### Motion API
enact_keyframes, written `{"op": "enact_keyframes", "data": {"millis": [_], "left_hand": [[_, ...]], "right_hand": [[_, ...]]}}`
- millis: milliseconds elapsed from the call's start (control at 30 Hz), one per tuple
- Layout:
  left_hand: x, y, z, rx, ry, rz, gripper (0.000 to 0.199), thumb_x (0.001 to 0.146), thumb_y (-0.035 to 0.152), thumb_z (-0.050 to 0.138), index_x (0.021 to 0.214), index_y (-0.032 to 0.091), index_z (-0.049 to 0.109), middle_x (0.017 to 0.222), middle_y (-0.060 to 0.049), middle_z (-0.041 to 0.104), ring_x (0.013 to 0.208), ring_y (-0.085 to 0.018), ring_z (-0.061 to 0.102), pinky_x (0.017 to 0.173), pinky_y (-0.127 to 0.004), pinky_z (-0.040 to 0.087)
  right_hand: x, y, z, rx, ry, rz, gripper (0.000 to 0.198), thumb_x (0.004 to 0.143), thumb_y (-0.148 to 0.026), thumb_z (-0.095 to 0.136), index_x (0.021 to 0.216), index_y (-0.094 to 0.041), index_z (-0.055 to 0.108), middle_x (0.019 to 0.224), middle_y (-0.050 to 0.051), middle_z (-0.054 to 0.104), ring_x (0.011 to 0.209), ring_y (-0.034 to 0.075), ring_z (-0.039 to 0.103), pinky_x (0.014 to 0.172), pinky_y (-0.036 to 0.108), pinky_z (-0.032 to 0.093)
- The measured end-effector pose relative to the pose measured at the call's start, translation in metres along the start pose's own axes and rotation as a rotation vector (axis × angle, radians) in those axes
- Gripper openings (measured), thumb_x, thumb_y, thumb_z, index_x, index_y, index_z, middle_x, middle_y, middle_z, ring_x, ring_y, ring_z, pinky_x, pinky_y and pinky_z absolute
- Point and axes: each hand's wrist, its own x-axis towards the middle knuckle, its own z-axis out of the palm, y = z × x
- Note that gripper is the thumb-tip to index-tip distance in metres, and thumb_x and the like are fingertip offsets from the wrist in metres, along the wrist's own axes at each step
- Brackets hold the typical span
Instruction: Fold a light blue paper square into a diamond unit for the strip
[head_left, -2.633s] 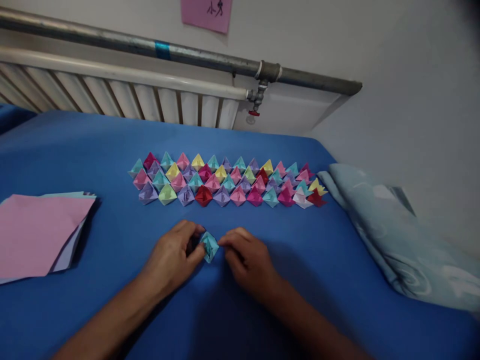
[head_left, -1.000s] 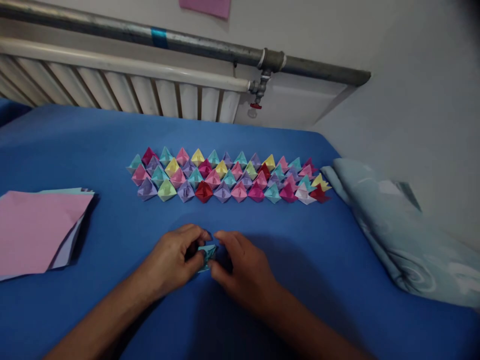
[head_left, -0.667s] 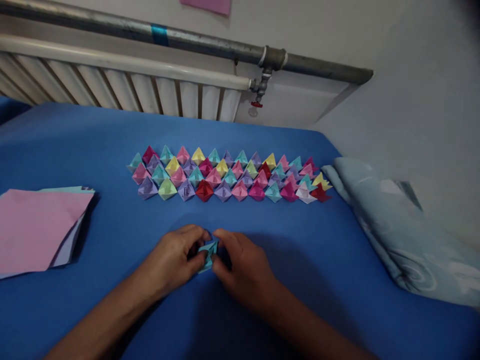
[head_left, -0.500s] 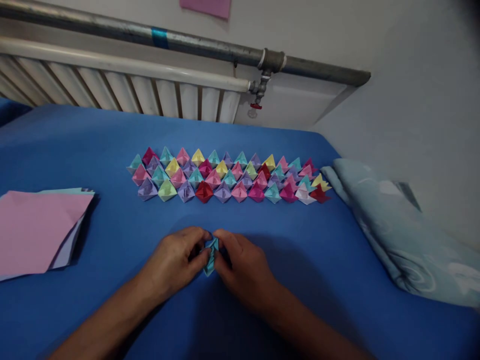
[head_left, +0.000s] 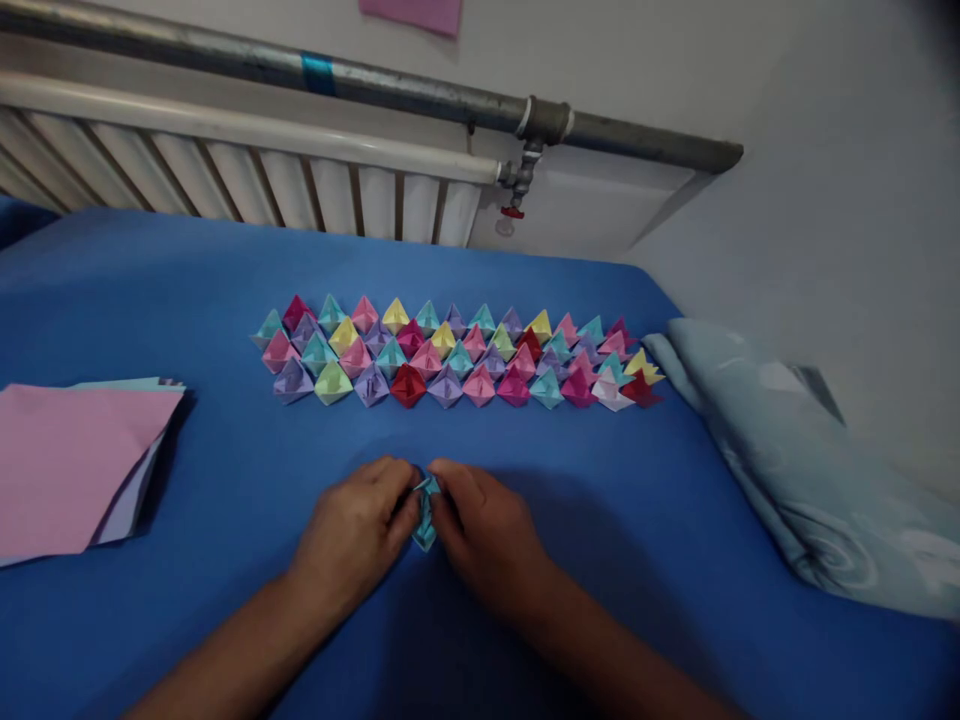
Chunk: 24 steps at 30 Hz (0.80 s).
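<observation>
On my feed the change is all at the lower centre of the frame: the small turquoise paper piece [head_left: 425, 524], which lay spread wide and flat-faced a couple of seconds ago, now stands narrow and drawn in between both hands. The left hand [head_left: 358, 535] has its thumb and fingers closed on the piece's left side, and the right hand [head_left: 495, 535], which only touched the edge earlier, now has its own grip closed on the right side, so I count the piece as pinched from two sides at once. Its lower point sticks out below the thumbs; the folds inside are too small and partly covered for me to read. I take this to mean that the work in hand is shaping the paper, with the piece not yet let go. It sits well apart from the rows of folded paper pieces [head_left: 460, 358] across the middle of the frame, which look unchanged on the blue surface [head_left: 465, 432]. The stack of paper sheets [head_left: 75, 465] at the left edge and the folded cloth [head_left: 780, 450] at the right also look as they did, untouched by either hand.
</observation>
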Motion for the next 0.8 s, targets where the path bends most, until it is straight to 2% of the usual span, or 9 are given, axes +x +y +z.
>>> {"op": "enact_keyframes", "data": {"millis": [133, 233, 367, 633, 800], "left_hand": [[0.001, 0.000, 0.001, 0.022, 0.010, -0.009, 0.016, 0.088, 0.023, 0.045, 0.072, 0.020, 0.048, 0.070, 0.002, 0.054, 0.063, -0.012, 0.053, 0.057, -0.025, 0.039], [0.001, 0.000, 0.001, 0.025, 0.016, -0.024, 0.015, 0.086, 0.022, 0.045, 0.072, 0.020, 0.048, 0.069, 0.002, 0.054, 0.062, -0.012, 0.052, 0.057, -0.025, 0.039], [0.001, 0.001, 0.000, 0.035, 0.019, -0.026, 0.014, 0.086, 0.022, 0.047, 0.072, 0.020, 0.048, 0.069, 0.002, 0.055, 0.062, -0.013, 0.052, 0.057, -0.025, 0.039], [0.001, 0.001, 0.000, 0.034, 0.002, -0.049, 0.017, 0.087, 0.024, 0.045, 0.070, 0.020, 0.047, 0.069, 0.001, 0.054, 0.062, -0.013, 0.052, 0.057, -0.025, 0.039], [0.001, -0.001, 0.002, 0.050, 0.013, -0.015, 0.017, 0.088, 0.023, 0.045, 0.072, 0.020, 0.049, 0.070, 0.000, 0.056, 0.063, -0.013, 0.053, 0.058, -0.025, 0.040]], "right_hand": [[0.001, 0.002, 0.000, 0.008, 0.027, -0.001, 0.024, 0.087, -0.015, 0.048, 0.110, -0.017, 0.055, 0.087, 0.007, 0.067, 0.076, 0.018, 0.064, 0.068, 0.029, 0.049], [0.000, 0.003, -0.005, 0.094, 0.068, 0.003, 0.017, 0.087, -0.016, 0.048, 0.102, -0.017, 0.056, 0.087, 0.006, 0.064, 0.077, 0.017, 0.061, 0.069, 0.028, 0.050], [-0.005, 0.003, -0.015, 0.145, -0.019, -0.080, 0.016, 0.086, -0.012, 0.046, 0.088, -0.019, 0.061, 0.092, 0.007, 0.060, 0.083, 0.016, 0.058, 0.073, 0.027, 0.049], [-0.011, 0.005, -0.021, 0.046, -0.163, -0.104, 0.025, 0.085, -0.009, 0.044, 0.094, -0.019, 0.065, 0.089, 0.006, 0.060, 0.076, 0.014, 0.057, 0.067, 0.025, 0.049], [-0.010, 0.004, -0.016, -0.059, -0.161, -0.110, 0.027, 0.084, -0.008, 0.046, 0.102, -0.017, 0.064, 0.091, 0.008, 0.063, 0.078, 0.017, 0.059, 0.068, 0.027, 0.050]]}}
